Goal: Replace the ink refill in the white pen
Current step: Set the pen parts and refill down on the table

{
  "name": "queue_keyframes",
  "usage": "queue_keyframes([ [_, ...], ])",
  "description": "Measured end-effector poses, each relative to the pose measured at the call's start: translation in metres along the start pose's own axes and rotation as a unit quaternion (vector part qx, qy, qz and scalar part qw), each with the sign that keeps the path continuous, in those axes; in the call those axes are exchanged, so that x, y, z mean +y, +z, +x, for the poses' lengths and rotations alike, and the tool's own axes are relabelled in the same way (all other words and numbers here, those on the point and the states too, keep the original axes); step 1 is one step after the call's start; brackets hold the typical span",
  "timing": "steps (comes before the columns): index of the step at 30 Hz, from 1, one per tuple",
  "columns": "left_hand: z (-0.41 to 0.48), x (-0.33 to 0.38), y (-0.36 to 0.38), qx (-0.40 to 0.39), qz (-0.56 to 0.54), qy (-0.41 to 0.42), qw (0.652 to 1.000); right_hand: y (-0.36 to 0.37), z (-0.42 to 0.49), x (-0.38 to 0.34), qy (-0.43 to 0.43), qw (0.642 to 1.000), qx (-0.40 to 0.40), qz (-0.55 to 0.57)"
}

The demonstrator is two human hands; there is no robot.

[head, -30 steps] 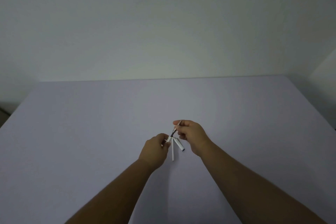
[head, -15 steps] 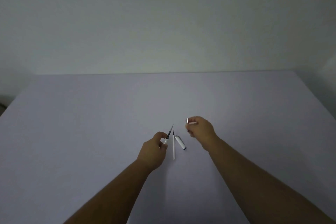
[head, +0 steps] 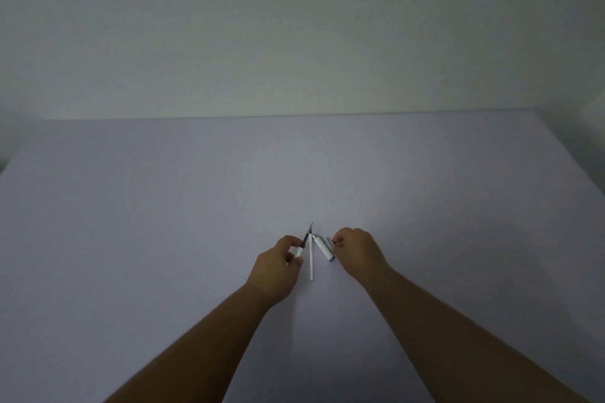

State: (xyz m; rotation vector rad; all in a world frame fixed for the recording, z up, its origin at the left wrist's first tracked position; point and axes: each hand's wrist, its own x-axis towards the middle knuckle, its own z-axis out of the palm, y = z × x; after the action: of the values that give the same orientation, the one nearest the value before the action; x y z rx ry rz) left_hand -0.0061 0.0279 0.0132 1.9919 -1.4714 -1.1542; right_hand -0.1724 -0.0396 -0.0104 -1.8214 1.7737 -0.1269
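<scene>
My left hand [head: 276,267] grips the white pen barrel [head: 298,252]. A dark ink refill [head: 307,235] sticks out of the barrel, pointing up and away from me. A thin white refill [head: 311,260] lies on the table just right of that hand. Beside it lies a white pen cap [head: 322,248] with silver ends. My right hand [head: 358,250] is low over the table just right of the cap. Its fingertips pinch a small grey pen tip piece [head: 330,240]; most of that piece is hidden by the fingers.
The pale lilac table [head: 163,222] stretches wide on all sides of my hands. A plain wall rises behind its far edge, and the right edge runs diagonally at the far right.
My right hand pulled the small tip piece off the pen, swung right, then came down beside the cap. My left hand stayed put, with the dark refill now bare.
</scene>
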Motion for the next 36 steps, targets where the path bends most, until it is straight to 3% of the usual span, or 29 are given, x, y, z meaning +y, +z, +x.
queue_keyframes([
  [13, 0.001, 0.003, -0.001, -0.008, -0.004, 0.0, 1.0, -0.005, -0.003, 0.0, 0.026, 0.998, 0.004, 0.051],
  [16, 0.001, 0.005, -0.001, -0.005, 0.003, 0.005, 1.0, -0.012, -0.004, -0.003, 0.032, 0.99, 0.035, 0.131],
  [19, 0.003, 0.01, -0.001, -0.001, 0.001, 0.01, 1.0, -0.027, -0.005, -0.015, 0.051, 0.933, -0.03, 0.356],
  [21, 0.004, 0.015, 0.001, -0.001, -0.005, 0.015, 1.0, -0.033, -0.007, -0.023, 0.041, 0.906, -0.113, 0.405],
  [23, 0.004, 0.019, 0.003, 0.001, -0.004, 0.025, 1.0, -0.034, -0.008, -0.028, 0.025, 0.905, -0.149, 0.397],
  [25, 0.004, 0.021, 0.004, 0.005, 0.004, 0.033, 0.999, -0.033, -0.005, -0.03, 0.025, 0.899, -0.125, 0.419],
  [28, 0.004, 0.018, 0.004, 0.005, 0.006, 0.028, 1.0, -0.038, 0.004, -0.029, 0.077, 0.839, -0.042, 0.537],
  [29, 0.004, 0.015, 0.003, 0.005, 0.005, 0.021, 1.0, -0.041, 0.008, -0.025, 0.094, 0.835, -0.009, 0.541],
  [31, 0.003, 0.011, 0.002, 0.004, -0.008, 0.003, 1.0, -0.041, 0.014, -0.013, 0.107, 0.881, 0.032, 0.46],
  [33, 0.003, 0.008, 0.001, 0.001, -0.015, -0.012, 1.0, -0.037, 0.016, 0.001, 0.1, 0.948, 0.024, 0.302],
  [36, 0.003, 0.007, 0.001, 0.005, -0.013, -0.025, 1.0, -0.025, 0.012, 0.012, 0.094, 0.982, -0.01, 0.161],
])
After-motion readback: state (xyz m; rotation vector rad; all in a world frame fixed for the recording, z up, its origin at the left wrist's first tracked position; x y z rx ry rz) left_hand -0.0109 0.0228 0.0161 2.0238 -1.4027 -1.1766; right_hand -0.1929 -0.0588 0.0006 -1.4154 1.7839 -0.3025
